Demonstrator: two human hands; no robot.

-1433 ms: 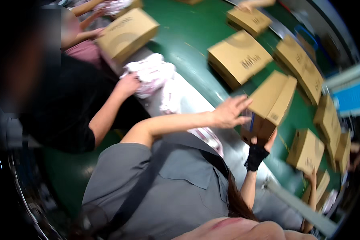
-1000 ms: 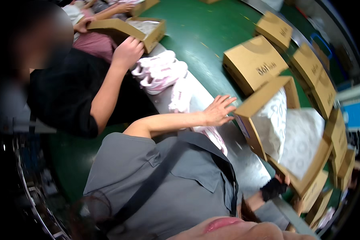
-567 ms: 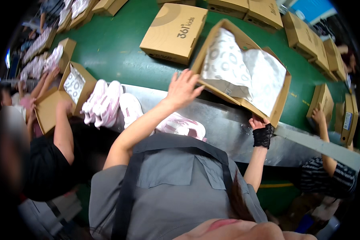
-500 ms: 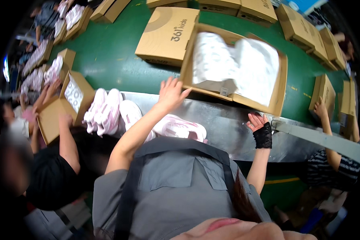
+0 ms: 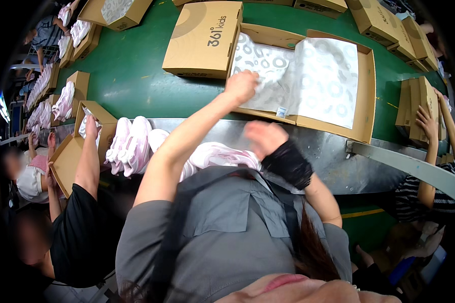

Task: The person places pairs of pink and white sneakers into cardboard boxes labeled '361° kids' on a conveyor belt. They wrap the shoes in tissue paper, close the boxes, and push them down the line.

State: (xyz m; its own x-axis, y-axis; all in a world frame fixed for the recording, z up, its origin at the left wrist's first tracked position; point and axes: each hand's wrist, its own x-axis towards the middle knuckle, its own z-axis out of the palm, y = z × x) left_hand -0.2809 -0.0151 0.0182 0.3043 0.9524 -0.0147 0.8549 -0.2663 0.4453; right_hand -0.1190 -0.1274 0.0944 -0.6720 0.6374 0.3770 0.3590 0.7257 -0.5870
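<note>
In the upper middle of the frame lies the open shoe box (image 5: 361,96), and our left hand (image 5: 241,87) presses with curled fingers on the patterned wrapping paper (image 5: 298,76) at its left side. It holds nothing that we can see, it only touches the paper. Our right hand (image 5: 264,139), with a black wrist band, hovers blurred just below the front wall of the box; we cannot tell if it is wide or narrow.

We judge that the thin paper can crease or tear under the pressing hand. The box rests half over the edge between the green belt (image 5: 131,81) and the metal surface (image 5: 333,151), so a push may shift it or tip it.

The box holds only the paper, which covers the whole bottom; no shoe is inside. The pink and white shoes (image 5: 220,155) lie on the metal surface in the centre, partly hidden by our arm. To the left of the open box, touching it, a closed box (image 5: 202,43) lies. At left, a co-worker's hand (image 5: 91,126) reaches into another open box (image 5: 68,156), whose content we cannot see, and more shoes (image 5: 129,144) wait beside it.
</note>
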